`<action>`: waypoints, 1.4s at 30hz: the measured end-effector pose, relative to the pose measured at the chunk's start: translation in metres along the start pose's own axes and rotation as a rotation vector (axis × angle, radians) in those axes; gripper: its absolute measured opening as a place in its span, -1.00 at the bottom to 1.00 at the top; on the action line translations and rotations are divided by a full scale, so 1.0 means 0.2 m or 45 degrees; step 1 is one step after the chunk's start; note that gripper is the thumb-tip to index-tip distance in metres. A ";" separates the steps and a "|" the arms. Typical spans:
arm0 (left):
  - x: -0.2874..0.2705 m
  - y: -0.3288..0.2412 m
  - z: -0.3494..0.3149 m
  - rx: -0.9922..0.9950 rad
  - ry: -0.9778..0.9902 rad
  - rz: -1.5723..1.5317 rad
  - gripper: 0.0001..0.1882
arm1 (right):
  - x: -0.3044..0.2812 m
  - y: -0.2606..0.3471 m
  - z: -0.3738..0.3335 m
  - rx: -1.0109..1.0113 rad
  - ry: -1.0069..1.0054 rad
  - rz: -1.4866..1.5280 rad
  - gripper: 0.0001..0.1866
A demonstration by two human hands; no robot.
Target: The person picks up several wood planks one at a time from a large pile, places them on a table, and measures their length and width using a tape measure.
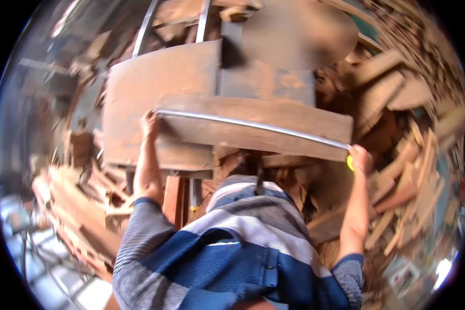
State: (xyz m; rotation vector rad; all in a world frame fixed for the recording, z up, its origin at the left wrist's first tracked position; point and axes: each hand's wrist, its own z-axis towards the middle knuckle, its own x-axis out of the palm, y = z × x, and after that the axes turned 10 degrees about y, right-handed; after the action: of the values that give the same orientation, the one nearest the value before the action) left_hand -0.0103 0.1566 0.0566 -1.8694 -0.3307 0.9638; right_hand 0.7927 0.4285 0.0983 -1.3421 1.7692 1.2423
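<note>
A long brown wooden board (pixel 274 112) lies crosswise in front of me, its left part resting on a flat machine table (pixel 160 72). Along its length stretches the pale metal blade of a tape measure (pixel 253 124). My left hand (pixel 150 124) is closed on the blade's end, near the board's left end. At the right end, my right hand (pixel 361 159) grips the yellow tape case (pixel 351 163), mostly covered by the fingers. The board's right part reaches out past the table.
Two metal rails (pixel 202 20) run away behind the table. Stacked planks (pixel 82 212) stand low on the left. On the right lie loose wood strips (pixel 413 191) and thick offcuts (pixel 380 98). A blurred oval patch hides part of the far side.
</note>
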 end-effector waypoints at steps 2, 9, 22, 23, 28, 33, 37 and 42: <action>-0.22 0.17 0.07 0.035 -0.061 0.276 -0.72 | 0.05 0.22 -0.03 0.030 -0.004 -0.067 -0.66; -0.13 0.23 0.11 -0.018 -0.027 0.011 -0.78 | -0.01 0.21 -0.04 0.105 0.029 -0.199 -0.68; -0.33 0.24 -0.01 -0.140 0.145 -0.041 -0.85 | -0.05 0.18 -0.07 -0.123 0.032 -0.171 -0.69; -0.38 0.28 -0.04 -0.134 0.189 -0.014 -0.86 | -0.03 0.21 -0.07 -0.145 0.036 -0.167 -0.71; -0.43 0.36 -0.16 -0.150 0.114 -0.059 -0.81 | 0.00 0.21 -0.09 -0.164 0.035 -0.168 -0.66; -0.34 0.28 -0.17 -0.168 0.077 0.083 -0.72 | 0.01 -0.01 -0.09 -0.305 0.090 0.073 -0.76; -0.36 0.36 -0.25 -0.356 0.102 -0.112 -0.80 | 0.00 0.04 -0.10 -0.317 0.092 -0.014 -0.77; -0.31 0.40 -0.26 -0.354 -0.041 -0.130 -0.78 | -0.04 0.12 -0.21 -0.099 0.120 -0.167 -0.72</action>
State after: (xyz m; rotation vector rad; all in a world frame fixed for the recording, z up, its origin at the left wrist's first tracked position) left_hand -0.0254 0.0482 0.0293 -2.0657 -0.5996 0.9154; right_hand 0.7757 0.3958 0.1300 -1.5581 1.6811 1.2043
